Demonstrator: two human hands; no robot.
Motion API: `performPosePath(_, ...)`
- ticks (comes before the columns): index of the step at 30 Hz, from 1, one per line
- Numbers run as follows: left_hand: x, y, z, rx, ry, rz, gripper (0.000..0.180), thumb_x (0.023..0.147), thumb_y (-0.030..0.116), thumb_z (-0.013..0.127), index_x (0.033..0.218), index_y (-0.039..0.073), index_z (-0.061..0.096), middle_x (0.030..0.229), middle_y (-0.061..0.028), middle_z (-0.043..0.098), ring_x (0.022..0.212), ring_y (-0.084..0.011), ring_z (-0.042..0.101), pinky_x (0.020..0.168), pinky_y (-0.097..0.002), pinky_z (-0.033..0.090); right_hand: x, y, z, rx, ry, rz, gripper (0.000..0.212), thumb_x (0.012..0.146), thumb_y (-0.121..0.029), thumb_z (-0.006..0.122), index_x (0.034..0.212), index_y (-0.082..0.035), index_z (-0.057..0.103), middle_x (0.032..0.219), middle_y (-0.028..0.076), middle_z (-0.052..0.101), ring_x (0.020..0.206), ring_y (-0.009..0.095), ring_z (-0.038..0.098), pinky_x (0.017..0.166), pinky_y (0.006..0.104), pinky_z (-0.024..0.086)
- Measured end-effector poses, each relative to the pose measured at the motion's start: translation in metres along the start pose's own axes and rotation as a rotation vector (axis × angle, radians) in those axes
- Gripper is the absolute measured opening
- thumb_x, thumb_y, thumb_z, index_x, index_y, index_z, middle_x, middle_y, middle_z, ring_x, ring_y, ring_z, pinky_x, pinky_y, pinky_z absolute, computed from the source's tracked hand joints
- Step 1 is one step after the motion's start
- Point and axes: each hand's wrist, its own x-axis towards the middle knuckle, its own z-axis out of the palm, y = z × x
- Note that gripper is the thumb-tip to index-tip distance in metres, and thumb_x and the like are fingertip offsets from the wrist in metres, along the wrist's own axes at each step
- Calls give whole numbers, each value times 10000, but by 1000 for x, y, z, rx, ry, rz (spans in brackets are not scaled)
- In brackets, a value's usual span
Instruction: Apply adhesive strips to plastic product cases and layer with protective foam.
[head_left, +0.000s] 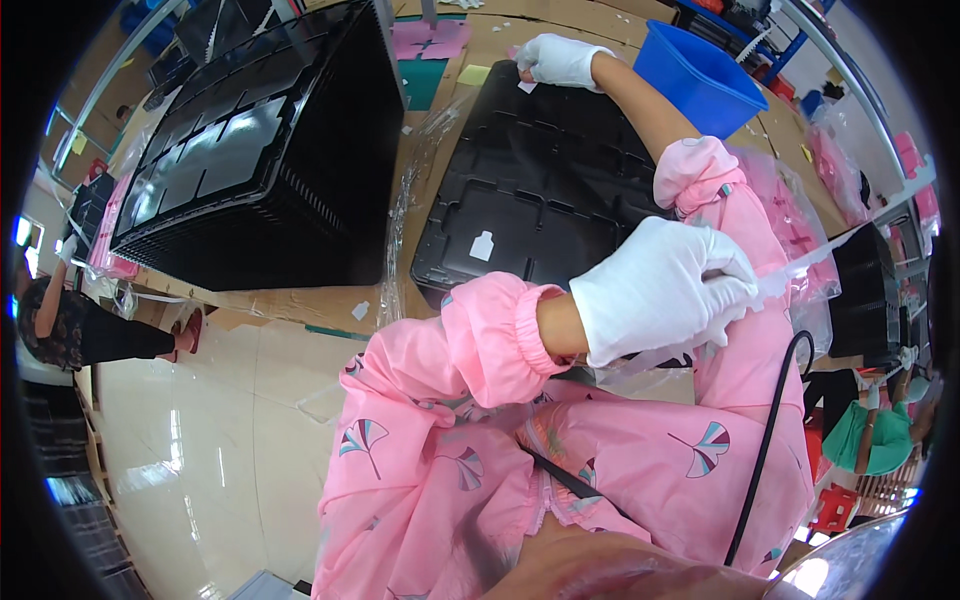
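Note:
My left hand, in a white glove, reaches across in front of me with its fingers pinched on a white paper strip. My right hand, gloved too, is at the far left corner of a black plastic panel. Its bent fingertips close on a small white label at the panel's edge; whether the label is stuck down, I cannot tell. Another white label lies on the panel's near left part. The panel rests flat on the cardboard-covered table, partly hidden by my left arm.
A large black plastic crate stands to the left, clear plastic wrap beside it. A blue bin is at the far right, pink plastic bags nearer. A black cable hangs at my right. Another person stands far left.

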Motion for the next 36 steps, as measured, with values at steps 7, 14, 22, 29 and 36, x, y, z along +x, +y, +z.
performPosePath(7, -7, 12, -16, 21, 4, -48, 138, 903, 109, 574, 929, -4, 649, 759, -45, 639, 627, -70, 613, 459, -196, 446, 24, -9, 4, -163, -90, -50, 164, 753, -149, 613, 876, -63, 679, 847, 132, 650, 768, 286, 614, 715, 356, 477)
performPosePath(14, -14, 17, -23, 5, 30, -42, 134, 899, 105, 579, 928, -6, 650, 751, -43, 639, 629, -71, 618, 469, -196, 452, 36, -5, 20, -313, -28, -103, 170, 704, -150, 649, 831, -42, 683, 796, 156, 650, 740, 333, 622, 689, 390, 496)
performPosePath(22, -6, 3, -17, -12, 26, 61, 130, 889, 79, 586, 912, -39, 636, 789, -72, 646, 641, -108, 625, 546, -229, 510, 2, -20, 11, -275, 166, 221, 264, 767, -127, 632, 1016, -42, 654, 1323, 129, 481, 1119, 321, 530, 939, 359, 425)
performPosePath(29, 19, -11, -9, 98, 110, 160, 123, 873, 86, 604, 908, -27, 638, 788, -82, 658, 614, -119, 634, 500, -225, 507, -124, 22, 0, 7, 853, -44, 194, 833, -50, 588, 1007, 9, 650, 909, 117, 678, 814, 162, 641, 731, 283, 506)
performPosePath(36, 46, -23, 10, 238, 144, 191, 143, 886, 87, 572, 969, -20, 615, 802, -88, 658, 551, -179, 663, 421, -222, 473, -317, -17, 25, 769, 1378, 252, 235, 892, -90, 558, 1091, 26, 602, 1045, 104, 625, 879, 152, 610, 747, 259, 510)
